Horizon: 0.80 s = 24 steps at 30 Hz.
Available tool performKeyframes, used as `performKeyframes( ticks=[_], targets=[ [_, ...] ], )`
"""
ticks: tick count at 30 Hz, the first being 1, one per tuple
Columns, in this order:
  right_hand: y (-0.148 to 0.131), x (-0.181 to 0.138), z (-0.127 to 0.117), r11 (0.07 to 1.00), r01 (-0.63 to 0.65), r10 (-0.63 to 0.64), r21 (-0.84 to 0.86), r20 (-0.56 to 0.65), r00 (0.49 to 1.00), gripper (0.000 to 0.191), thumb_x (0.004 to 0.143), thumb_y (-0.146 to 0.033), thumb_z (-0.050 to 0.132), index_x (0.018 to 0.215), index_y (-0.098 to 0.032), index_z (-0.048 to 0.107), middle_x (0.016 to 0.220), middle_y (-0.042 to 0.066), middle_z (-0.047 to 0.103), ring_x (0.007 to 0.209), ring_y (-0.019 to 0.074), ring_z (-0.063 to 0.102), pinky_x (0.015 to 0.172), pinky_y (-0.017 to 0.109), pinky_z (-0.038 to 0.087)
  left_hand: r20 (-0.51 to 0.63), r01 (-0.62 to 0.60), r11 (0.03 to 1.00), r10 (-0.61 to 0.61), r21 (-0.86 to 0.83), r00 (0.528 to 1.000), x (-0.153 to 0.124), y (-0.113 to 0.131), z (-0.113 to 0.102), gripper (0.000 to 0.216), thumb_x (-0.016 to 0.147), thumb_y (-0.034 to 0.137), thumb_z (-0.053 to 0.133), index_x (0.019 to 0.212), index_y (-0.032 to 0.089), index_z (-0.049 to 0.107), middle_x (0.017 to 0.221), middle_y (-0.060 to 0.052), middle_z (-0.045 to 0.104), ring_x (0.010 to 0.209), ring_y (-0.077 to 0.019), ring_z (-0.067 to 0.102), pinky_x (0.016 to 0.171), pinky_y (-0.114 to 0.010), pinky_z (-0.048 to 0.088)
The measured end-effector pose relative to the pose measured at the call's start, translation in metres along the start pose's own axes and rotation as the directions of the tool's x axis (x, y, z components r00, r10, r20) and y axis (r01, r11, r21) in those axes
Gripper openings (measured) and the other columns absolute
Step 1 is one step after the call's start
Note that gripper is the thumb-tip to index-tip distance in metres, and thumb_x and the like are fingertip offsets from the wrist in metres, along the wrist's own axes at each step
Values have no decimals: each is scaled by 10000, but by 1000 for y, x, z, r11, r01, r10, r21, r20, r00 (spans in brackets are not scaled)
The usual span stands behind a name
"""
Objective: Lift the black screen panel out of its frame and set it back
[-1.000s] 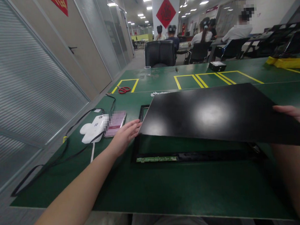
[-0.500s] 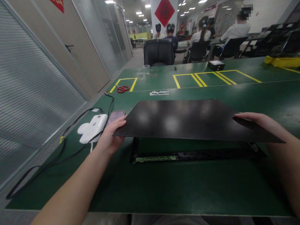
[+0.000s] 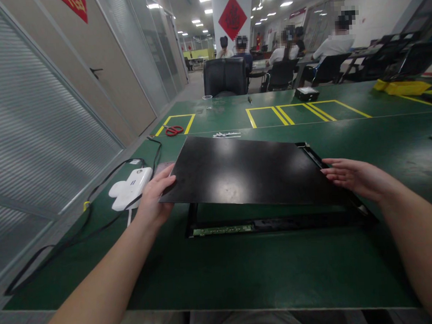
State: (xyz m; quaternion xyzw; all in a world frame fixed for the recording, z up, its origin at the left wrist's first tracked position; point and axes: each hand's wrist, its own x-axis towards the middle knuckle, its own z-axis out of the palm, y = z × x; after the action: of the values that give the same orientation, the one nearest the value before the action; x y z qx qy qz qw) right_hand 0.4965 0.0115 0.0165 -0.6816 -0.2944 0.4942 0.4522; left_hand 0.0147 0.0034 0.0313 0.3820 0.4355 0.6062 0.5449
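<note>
A thin, flat black panel (image 3: 234,170) is tilted above a black rectangular frame (image 3: 293,223) on the green table, its left side raised higher. My left hand (image 3: 156,191) grips the panel's left edge, thumb on top. Beside the right edge is my right hand (image 3: 356,175), its fingers stretched out and the fingertips at the edge; whether they touch it I cannot tell. A green circuit strip (image 3: 222,230) runs along the near side of the frame. The panel covers much of the frame's far and left sides.
Left of my left hand lie a white plug block (image 3: 133,188) and a black cable (image 3: 111,226). Further back are red-handled scissors (image 3: 174,130), white-grey strips (image 3: 227,134), a clear cup (image 3: 208,102) and a black box (image 3: 306,94). Several people sit beyond the table.
The panel's right side has come down and shifted left, uncovering the frame's right side. My right hand has moved left and its fingers have opened off the panel. My left hand keeps its hold.
</note>
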Motion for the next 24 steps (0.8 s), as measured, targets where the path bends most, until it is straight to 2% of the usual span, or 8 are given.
performKeyframes(
  ticks=[6, 12, 17, 24],
  targets=[
    [5, 13, -11, 1000, 9, -9, -29, 1, 1000, 210, 843, -152, 621, 1046, -206, 625, 903, 125, 784, 580, 123, 616, 504, 183, 513, -26, 43, 998, -42, 37, 999, -7, -7, 7, 551, 569, 240, 907, 1104, 166, 798, 1012, -62, 832, 901, -256, 772, 622, -237, 573],
    [-1, 10, -14, 999, -27, 25, -39, -43, 999, 76, 877, -169, 605, 938, -210, 583, 851, 147, 781, 468, 88, 493, 431, 168, 425, -22, 59, 997, -58, 47, 998, -8, -13, 8, 549, 573, 246, 927, 1101, 175, 796, 1051, -67, 831, 957, -263, 772, 626, -228, 574],
    [-3, 8, -18, 999, -5, 1, -52, -75, 997, 83, 874, -165, 601, 920, -211, 550, 838, 160, 778, 443, 76, 455, 408, 163, 379, -21, 91, 995, -91, 38, 996, -8, -20, 9, 578, 553, 238, 943, 1102, 166, 775, 1008, -70, 833, 925, -250, 775, 603, -216, 562],
    [0, 13, -24, 995, 6, -13, -99, -70, 997, 99, 857, -185, 641, 898, -200, 552, 865, 169, 782, 452, 74, 461, 409, 176, 377, 33, 96, 992, -99, 86, 995, -8, -25, 8, 572, 573, 253, 952, 1104, 169, 757, 1003, -85, 827, 978, -288, 766, 704, -282, 608]
  ],
)
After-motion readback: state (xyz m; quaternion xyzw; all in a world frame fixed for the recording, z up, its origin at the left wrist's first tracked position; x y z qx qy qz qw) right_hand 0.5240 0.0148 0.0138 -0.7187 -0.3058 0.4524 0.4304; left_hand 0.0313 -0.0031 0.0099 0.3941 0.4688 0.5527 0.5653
